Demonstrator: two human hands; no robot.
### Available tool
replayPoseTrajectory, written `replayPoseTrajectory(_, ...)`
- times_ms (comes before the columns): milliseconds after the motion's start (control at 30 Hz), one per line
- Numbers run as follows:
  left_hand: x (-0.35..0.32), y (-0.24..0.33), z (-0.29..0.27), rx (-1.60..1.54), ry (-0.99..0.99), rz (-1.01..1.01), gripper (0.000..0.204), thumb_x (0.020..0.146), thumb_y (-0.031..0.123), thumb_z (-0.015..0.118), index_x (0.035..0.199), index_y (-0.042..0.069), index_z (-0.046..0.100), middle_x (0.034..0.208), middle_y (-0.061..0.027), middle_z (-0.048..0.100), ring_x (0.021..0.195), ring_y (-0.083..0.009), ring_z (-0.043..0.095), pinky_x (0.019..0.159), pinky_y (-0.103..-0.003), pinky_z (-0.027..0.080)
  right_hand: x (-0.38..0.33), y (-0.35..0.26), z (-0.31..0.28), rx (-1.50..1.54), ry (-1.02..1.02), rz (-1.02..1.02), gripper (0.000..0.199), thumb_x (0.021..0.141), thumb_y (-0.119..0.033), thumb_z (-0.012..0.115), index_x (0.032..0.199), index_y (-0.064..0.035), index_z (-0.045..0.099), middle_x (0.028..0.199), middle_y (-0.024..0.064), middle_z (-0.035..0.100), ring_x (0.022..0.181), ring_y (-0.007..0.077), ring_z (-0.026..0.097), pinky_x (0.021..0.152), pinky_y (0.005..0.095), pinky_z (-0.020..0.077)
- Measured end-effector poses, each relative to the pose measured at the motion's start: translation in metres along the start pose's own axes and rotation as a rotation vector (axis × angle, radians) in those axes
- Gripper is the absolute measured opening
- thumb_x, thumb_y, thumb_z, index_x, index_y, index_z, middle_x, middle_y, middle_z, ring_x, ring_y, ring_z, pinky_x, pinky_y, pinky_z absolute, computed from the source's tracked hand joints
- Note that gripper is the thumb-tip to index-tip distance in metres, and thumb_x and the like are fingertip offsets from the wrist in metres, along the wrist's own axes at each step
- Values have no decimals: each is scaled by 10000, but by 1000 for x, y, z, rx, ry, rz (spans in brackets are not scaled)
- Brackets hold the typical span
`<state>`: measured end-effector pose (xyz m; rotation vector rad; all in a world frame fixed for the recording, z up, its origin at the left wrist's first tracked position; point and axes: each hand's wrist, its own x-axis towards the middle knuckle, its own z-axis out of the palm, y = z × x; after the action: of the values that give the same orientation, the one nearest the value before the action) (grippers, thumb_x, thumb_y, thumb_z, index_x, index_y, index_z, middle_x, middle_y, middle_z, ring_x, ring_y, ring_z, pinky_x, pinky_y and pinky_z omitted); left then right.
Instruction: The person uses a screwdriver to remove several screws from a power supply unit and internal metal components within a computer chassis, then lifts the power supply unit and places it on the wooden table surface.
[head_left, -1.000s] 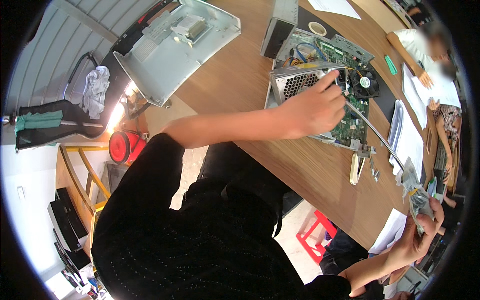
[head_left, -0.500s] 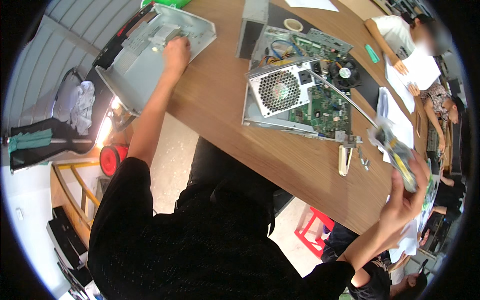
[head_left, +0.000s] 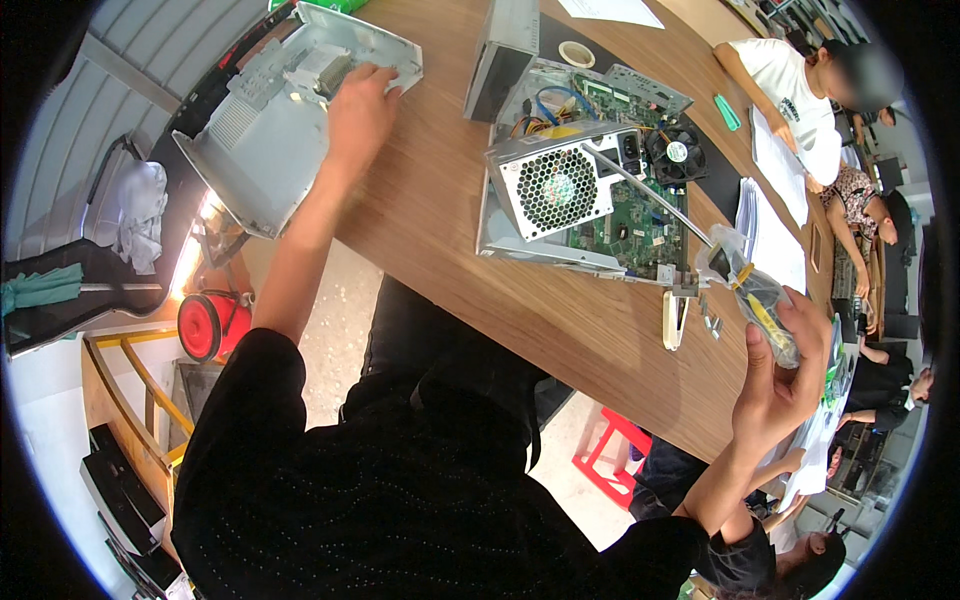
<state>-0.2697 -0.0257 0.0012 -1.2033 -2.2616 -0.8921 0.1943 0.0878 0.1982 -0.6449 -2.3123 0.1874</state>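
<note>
Our right hand [head_left: 785, 365] grasps a screwdriver [head_left: 745, 275] by its plastic-wrapped handle; shaft slants across to the power supply [head_left: 555, 188], tip contact unclear. Supply sits tilted above a green motherboard [head_left: 622, 238] on the surface [head_left: 430, 215]. Our left hand [head_left: 362, 112], fingers curled, is over a metal case cover [head_left: 262, 155]; whether it grips anything, we cannot tell.

From the wearer's head, one wide fisheye camera faces steeply down, the scene bending toward a dark round rim. The black shirt [head_left: 400, 490] lies near, close below the lens; farther out come the left hand [head_left: 362, 112], the right hand [head_left: 780, 392] and the wooden table [head_left: 430, 215].
</note>
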Motion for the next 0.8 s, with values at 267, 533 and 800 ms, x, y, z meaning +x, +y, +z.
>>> replayPoseTrajectory(267,-3,104,-47,-551,-119,211,207,884,87,745,1079,20,721,961,-107,678,837,-282,671,696,-342,538,-5,7,4,142,30,141,275,903,-9,741,1166,9,665,1219,158,657,1080,228,654,887,312,543)
replayPoseTrajectory(533,-7,138,-46,-653,-297,328,210,925,125,708,1110,28,711,1043,-123,701,914,-312,682,775,-380,545,4,-11,2,36,-6,226,307,900,-31,755,1187,16,657,1178,145,668,1021,191,667,855,296,551)
replayPoseTrajectory(800,63,180,-69,-829,-424,681,348,954,104,679,1293,24,654,1185,-135,716,1040,-253,701,873,-365,552,86,-67,-14,-375,-164,-197,330,931,-273,774,1127,-39,648,992,142,720,873,199,727,747,313,561)
